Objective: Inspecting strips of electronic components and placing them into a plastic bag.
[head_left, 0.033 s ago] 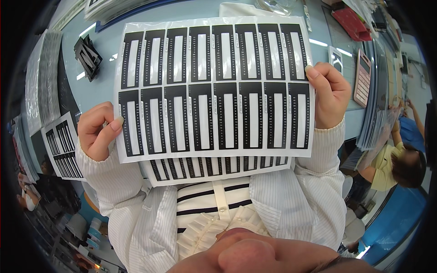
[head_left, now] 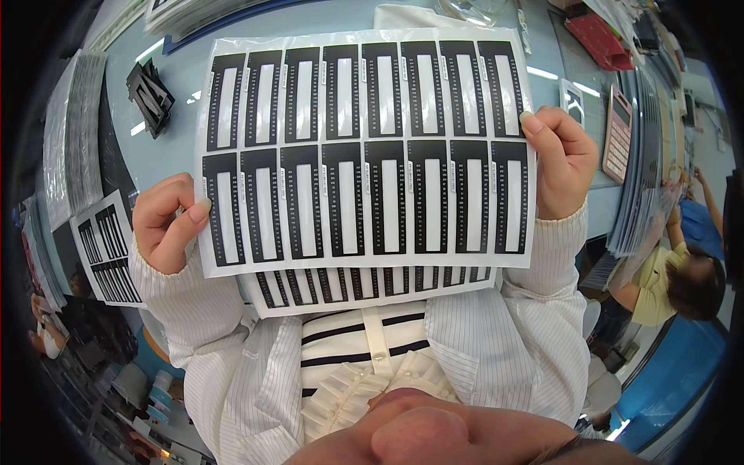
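A white sheet of printed labels (head_left: 361,147) is held up between my two hands. Black frames with pale slots inside cover it in two rows. My left hand (head_left: 172,221) pinches its left edge, thumb on top. On the right edge, my right hand (head_left: 559,159) grips higher up, also with the thumb over the front. Below it and closer to my body, a second similar sheet (head_left: 372,304) shows only its lower part; the rest is hidden behind the held one.
Small black frame pieces (head_left: 149,97) lie in a pile on the pale table (head_left: 174,167). Plastic-wrapped stacks (head_left: 74,139) and another printed sheet (head_left: 107,248) are at left. A pink calculator (head_left: 618,133), stacked panels (head_left: 634,178) and a red object (head_left: 597,39) stand right. Other people sit beyond.
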`<action>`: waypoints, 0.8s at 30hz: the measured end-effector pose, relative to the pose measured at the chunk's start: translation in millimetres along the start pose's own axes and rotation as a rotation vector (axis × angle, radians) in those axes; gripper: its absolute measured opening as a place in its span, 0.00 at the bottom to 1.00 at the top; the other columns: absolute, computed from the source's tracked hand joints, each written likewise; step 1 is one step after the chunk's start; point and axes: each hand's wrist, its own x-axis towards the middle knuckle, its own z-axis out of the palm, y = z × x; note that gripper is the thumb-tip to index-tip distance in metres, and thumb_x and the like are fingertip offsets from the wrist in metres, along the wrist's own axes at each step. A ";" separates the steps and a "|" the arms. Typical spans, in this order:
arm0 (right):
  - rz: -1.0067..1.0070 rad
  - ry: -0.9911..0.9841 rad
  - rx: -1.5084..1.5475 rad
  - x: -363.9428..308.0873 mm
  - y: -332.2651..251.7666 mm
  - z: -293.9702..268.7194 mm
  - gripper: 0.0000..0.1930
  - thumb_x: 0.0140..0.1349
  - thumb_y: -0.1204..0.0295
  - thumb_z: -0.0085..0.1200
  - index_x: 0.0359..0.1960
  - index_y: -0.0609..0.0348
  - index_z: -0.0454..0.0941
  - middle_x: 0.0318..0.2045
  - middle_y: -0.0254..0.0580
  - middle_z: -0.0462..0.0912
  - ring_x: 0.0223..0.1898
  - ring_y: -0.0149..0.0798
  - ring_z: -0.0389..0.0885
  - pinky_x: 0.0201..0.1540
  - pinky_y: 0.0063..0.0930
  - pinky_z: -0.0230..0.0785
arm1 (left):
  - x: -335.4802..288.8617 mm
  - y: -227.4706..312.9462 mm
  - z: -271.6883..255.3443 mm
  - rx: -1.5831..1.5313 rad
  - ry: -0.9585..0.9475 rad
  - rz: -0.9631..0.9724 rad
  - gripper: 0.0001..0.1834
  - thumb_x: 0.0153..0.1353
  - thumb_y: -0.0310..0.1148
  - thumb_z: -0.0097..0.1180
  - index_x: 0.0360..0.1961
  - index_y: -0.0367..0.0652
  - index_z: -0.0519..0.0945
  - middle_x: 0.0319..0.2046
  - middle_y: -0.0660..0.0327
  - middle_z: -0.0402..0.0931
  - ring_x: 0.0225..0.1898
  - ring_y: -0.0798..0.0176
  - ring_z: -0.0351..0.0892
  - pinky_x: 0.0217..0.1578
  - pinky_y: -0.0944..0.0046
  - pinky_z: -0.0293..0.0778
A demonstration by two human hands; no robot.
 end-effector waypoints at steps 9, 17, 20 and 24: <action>0.015 0.033 0.008 0.1 -2.6 -0.7 0.06 0.56 0.74 0.55 0.25 0.63 0.76 0.17 0.29 0.74 0.16 0.19 0.66 0.18 0.12 0.56 | 4.7 2.2 1.4 0.011 -0.010 0.007 0.10 0.48 0.27 0.50 0.15 0.34 0.68 0.15 0.61 0.65 0.17 0.69 0.60 0.20 0.71 0.55; 0.050 0.060 0.068 -3.0 1.6 8.6 0.06 0.56 0.76 0.54 0.23 0.65 0.75 0.18 0.28 0.73 0.17 0.19 0.65 0.20 0.12 0.54 | -4.5 2.3 -2.4 0.027 0.001 -0.004 0.09 0.47 0.26 0.50 0.15 0.34 0.67 0.14 0.61 0.65 0.17 0.69 0.60 0.20 0.71 0.55; 0.051 0.066 0.055 -2.7 -1.3 8.1 0.06 0.56 0.76 0.54 0.23 0.65 0.74 0.17 0.28 0.71 0.17 0.18 0.64 0.20 0.12 0.52 | -2.8 3.1 -1.4 0.020 0.004 0.007 0.09 0.47 0.26 0.50 0.15 0.34 0.67 0.14 0.61 0.64 0.17 0.69 0.60 0.20 0.71 0.55; 0.037 0.081 0.041 -1.9 -0.8 7.8 0.06 0.56 0.76 0.54 0.23 0.65 0.74 0.17 0.27 0.71 0.17 0.18 0.63 0.20 0.12 0.52 | -1.8 2.4 -1.4 0.022 0.010 0.010 0.09 0.47 0.26 0.50 0.15 0.34 0.67 0.14 0.61 0.64 0.16 0.69 0.60 0.20 0.71 0.54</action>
